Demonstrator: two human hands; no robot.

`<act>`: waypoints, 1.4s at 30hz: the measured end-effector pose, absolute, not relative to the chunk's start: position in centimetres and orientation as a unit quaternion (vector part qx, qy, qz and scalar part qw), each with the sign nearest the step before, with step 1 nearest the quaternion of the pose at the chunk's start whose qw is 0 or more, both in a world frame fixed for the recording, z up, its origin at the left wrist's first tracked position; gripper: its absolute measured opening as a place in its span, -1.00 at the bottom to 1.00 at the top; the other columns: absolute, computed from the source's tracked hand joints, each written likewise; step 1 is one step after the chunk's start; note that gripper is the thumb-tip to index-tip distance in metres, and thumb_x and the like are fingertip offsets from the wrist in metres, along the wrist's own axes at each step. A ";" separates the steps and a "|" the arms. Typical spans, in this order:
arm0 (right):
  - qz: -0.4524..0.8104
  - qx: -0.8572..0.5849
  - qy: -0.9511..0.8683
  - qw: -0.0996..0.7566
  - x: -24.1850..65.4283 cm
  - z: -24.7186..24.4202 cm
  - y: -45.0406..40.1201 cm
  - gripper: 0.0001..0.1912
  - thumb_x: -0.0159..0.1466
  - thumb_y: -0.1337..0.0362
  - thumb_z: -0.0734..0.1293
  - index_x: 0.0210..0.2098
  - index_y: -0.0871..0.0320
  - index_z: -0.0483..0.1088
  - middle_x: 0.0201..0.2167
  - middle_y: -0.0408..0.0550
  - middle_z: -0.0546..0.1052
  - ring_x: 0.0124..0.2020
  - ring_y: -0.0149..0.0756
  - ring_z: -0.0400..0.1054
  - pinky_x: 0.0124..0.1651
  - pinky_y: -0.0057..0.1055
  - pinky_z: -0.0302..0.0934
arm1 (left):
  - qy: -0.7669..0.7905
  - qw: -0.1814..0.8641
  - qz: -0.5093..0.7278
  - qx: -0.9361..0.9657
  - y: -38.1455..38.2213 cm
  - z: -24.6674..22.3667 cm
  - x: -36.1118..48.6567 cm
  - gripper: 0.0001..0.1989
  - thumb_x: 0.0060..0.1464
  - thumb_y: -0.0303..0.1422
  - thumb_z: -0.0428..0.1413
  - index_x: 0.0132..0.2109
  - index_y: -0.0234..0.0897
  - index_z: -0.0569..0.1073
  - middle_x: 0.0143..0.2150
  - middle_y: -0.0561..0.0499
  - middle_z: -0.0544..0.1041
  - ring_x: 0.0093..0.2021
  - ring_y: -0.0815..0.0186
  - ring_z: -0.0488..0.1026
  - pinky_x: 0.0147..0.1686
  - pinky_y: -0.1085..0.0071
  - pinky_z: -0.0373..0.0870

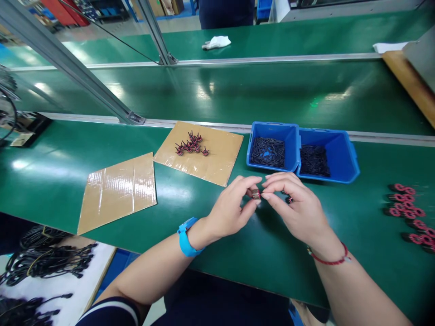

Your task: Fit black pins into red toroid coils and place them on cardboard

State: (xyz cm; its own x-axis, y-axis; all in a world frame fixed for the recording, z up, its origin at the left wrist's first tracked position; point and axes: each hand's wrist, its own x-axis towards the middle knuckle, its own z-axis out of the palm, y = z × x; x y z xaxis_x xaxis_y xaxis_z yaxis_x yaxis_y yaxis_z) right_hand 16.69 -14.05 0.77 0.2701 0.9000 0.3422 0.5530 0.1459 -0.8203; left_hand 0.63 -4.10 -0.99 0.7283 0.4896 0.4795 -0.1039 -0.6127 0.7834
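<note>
Between the thumb and fingers of my left hand (231,208) is a small round metal core (256,194) with a red end face. My right hand (301,210) is pinched close against the red end; whatever its fingertips hold is too small to make out. Partly hidden behind the right fingers, another small dark and red core (288,199) lies on the green table. Just beyond my hands stand two blue bins, the left bin (256,166) and the right bin (340,149), both holding many thin black pins (268,150).
Several red cores with black pins sticking up (192,144) stand on a cardboard sheet (217,165). A second cardboard sheet (118,190) lies left. Loose red-faced cores (408,208) are grouped at right. A metal post (84,72) slants across; black cables (47,258) lie lower left.
</note>
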 end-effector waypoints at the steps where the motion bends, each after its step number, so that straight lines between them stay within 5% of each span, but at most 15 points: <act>1: 0.166 -0.623 -0.584 0.493 16.6 0.8 -14.1 -0.90 0.35 0.33 0.38 -0.31 0.01 0.45 -0.23 -0.14 0.57 -0.03 -0.27 0.45 0.07 -0.26 0.32 | 0.119 0.436 0.348 0.821 -4.1 -0.9 0.6 -0.53 0.22 -0.53 0.09 0.24 -0.20 0.28 -0.14 -0.03 0.48 -0.15 0.31 0.45 -0.10 0.32 0.44; 7: 0.259 -0.621 -0.476 0.567 16.8 0.4 -14.4 -0.67 0.32 0.23 0.42 0.07 -0.08 0.41 0.13 -0.07 0.51 0.18 -0.24 0.39 0.22 -0.20 0.28 | 0.179 0.586 0.320 0.723 -4.2 -0.8 0.7 -0.59 0.23 -0.45 0.13 0.20 -0.23 0.31 -0.11 -0.06 0.49 -0.12 0.32 0.46 -0.05 0.33 0.41; 11: 0.315 -0.621 -0.430 0.575 17.0 0.0 -14.2 -0.89 0.32 0.19 0.41 -0.14 -0.03 0.50 -0.05 -0.08 0.58 0.01 -0.23 0.48 0.08 -0.22 0.35 | 0.200 0.627 0.321 0.681 -4.2 -1.0 0.8 -0.58 0.21 -0.41 0.17 0.18 -0.23 0.31 -0.11 -0.05 0.49 -0.11 0.33 0.45 -0.05 0.34 0.39; 16: 0.306 -0.629 -0.470 0.539 16.4 0.2 -14.2 -0.92 0.33 0.21 0.41 -0.31 0.02 0.50 -0.13 -0.08 0.58 -0.04 -0.23 0.48 0.05 -0.21 0.33 | 0.200 0.644 0.309 0.670 -4.4 -0.9 0.9 -0.64 0.19 -0.43 0.18 0.11 -0.24 0.33 -0.15 -0.02 0.47 -0.14 0.36 0.44 -0.06 0.36 0.39; 22: 0.155 -0.638 -0.414 0.631 16.6 0.9 -14.3 -0.95 0.32 0.29 0.41 -0.30 0.02 0.51 -0.26 -0.13 0.56 -0.14 -0.31 0.46 -0.02 -0.31 0.32 | 0.232 0.729 0.249 0.593 -4.2 -0.5 1.1 -0.80 0.13 -0.39 0.25 -0.16 -0.27 0.37 -0.24 0.02 0.47 -0.24 0.40 0.43 -0.16 0.39 0.38; 26: 0.296 -0.670 -0.332 0.595 17.0 1.2 -14.0 -0.91 0.25 0.19 0.46 -0.26 0.04 0.56 -0.35 -0.13 0.58 -0.36 -0.34 0.44 -0.28 -0.37 0.34 | 0.201 0.819 0.195 0.500 -3.9 -0.2 1.2 -0.75 0.14 -0.32 0.27 -0.13 -0.30 0.39 -0.20 -0.01 0.53 -0.30 0.41 0.52 -0.17 0.36 0.44; 31: 0.426 -0.626 -0.346 0.554 16.5 1.4 -13.7 -0.85 0.25 0.13 0.44 -0.33 0.08 0.56 -0.42 -0.13 0.56 -0.41 -0.35 0.42 -0.32 -0.38 0.34 | 0.188 0.836 0.181 0.483 -4.0 -0.1 1.1 -0.74 0.12 -0.31 0.30 -0.13 -0.30 0.43 -0.23 0.01 0.54 -0.29 0.39 0.54 -0.15 0.36 0.44; 38: 0.212 -0.692 -0.376 0.578 17.0 1.2 -14.4 -0.88 0.31 0.23 0.39 -0.38 0.05 0.48 -0.42 -0.12 0.49 -0.39 -0.32 0.35 -0.31 -0.34 0.27 | 0.209 0.854 0.173 0.443 -3.9 0.0 1.2 -0.76 0.12 -0.30 0.29 -0.16 -0.31 0.44 -0.24 0.00 0.57 -0.35 0.43 0.53 -0.20 0.40 0.40; 42: 0.285 -0.685 -0.329 0.584 17.0 1.3 -14.2 -0.90 0.25 0.18 0.43 -0.35 0.05 0.51 -0.42 -0.10 0.54 -0.40 -0.31 0.39 -0.35 -0.36 0.30 | 0.211 0.875 0.165 0.402 -3.9 0.2 1.3 -0.76 0.12 -0.29 0.29 -0.16 -0.32 0.45 -0.24 -0.02 0.59 -0.34 0.42 0.52 -0.21 0.39 0.39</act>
